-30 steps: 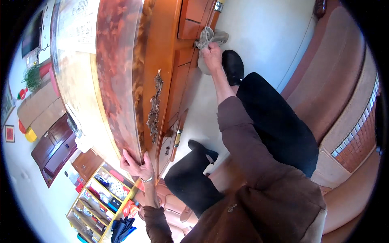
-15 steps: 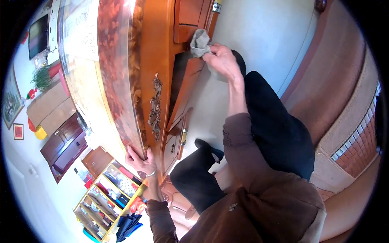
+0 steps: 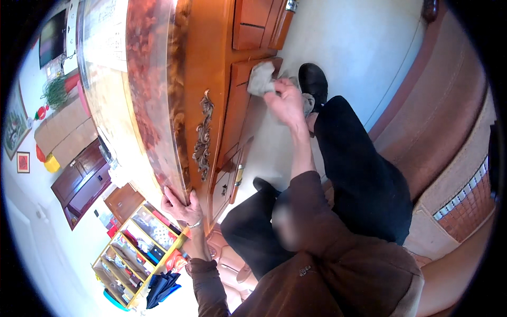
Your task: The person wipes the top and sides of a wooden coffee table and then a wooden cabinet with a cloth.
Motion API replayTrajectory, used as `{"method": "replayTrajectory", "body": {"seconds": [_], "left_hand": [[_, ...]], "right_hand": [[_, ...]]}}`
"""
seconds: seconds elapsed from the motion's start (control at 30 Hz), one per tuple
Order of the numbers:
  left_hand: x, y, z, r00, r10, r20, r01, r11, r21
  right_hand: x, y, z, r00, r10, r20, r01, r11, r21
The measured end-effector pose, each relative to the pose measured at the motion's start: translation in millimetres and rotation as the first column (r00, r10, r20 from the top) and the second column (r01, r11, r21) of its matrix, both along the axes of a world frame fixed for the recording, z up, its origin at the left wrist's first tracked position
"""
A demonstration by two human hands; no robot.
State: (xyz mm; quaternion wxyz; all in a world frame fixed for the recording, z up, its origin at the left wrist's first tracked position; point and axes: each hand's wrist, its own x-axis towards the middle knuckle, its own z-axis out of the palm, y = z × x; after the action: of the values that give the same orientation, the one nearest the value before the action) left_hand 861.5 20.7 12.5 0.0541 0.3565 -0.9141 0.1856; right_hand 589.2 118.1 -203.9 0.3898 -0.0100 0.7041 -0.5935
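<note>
My right hand [image 3: 288, 103] is closed around a crumpled grey cloth [image 3: 260, 78] and presses it against the front of a wooden drawer [image 3: 240, 105] under the orange-brown desk [image 3: 206, 63]. My left hand [image 3: 180, 206] grips the near edge of the glossy desk top [image 3: 153, 105], fingers curled over the rim, a bracelet at the wrist. I sit with black trousers [image 3: 359, 174] and a brown sleeve reaching toward the drawer.
A black shoe [image 3: 312, 79] rests on the pale floor [image 3: 348, 47] by the desk. A carved ornament [image 3: 202, 137] decorates the desk front. A yellow shelf [image 3: 142, 248] with several small items stands lower left. Brown upholstered seating [image 3: 438, 105] curves on the right.
My right hand has drawn the cloth back toward me along the desk front, from near the far drawer to the nearer one. My left hand keeps hold of the desk edge.
</note>
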Motion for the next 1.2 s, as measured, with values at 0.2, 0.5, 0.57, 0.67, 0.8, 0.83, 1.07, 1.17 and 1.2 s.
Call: {"method": "replayTrajectory", "body": {"seconds": [0.2, 0.5, 0.57, 0.67, 0.8, 0.83, 1.07, 1.17, 1.2], "left_hand": [[16, -2, -6, 0.999, -0.010, 0.044, 0.012, 0.999, -0.046], [12, 0, -4, 1.000, -0.004, 0.004, 0.004, 1.000, 0.007], [12, 0, -4, 1.000, 0.005, 0.002, -0.005, 1.000, 0.026], [11, -1, -6, 1.000, -0.003, 0.005, 0.003, 1.000, 0.024], [13, -2, -8, 0.999, 0.043, 0.004, -0.043, 0.999, 0.016], [16, -3, -11, 1.000, 0.005, -0.002, -0.005, 1.000, 0.000], [16, 1, -8, 1.000, 0.009, 0.002, -0.009, 1.000, 0.020], [12, 0, -8, 0.999, -0.027, -0.028, 0.027, 1.000, -0.008], [16, -2, -7, 0.999, -0.043, -0.026, 0.043, 0.999, -0.012]], "right_hand": [[-19, -46, 44, 0.800, -0.585, -0.132, 0.511, 0.780, -0.361], [-89, -110, 88, 0.624, -0.604, -0.496, 0.610, 0.773, -0.174], [-98, -108, 91, 0.685, -0.617, -0.387, 0.630, 0.769, -0.110], [-124, -104, 95, 0.720, -0.561, -0.408, 0.609, 0.793, -0.015], [-142, -102, 96, 0.745, -0.479, -0.464, 0.564, 0.824, 0.057], [-146, -100, 94, 0.746, -0.475, -0.467, 0.556, 0.830, 0.043], [-265, -79, 103, 0.722, -0.551, -0.418, 0.452, 0.834, -0.318], [-296, -85, 89, 0.651, -0.426, -0.628, 0.415, 0.893, -0.175], [-296, -87, 84, 0.653, -0.427, -0.625, 0.412, 0.893, -0.179]]}}
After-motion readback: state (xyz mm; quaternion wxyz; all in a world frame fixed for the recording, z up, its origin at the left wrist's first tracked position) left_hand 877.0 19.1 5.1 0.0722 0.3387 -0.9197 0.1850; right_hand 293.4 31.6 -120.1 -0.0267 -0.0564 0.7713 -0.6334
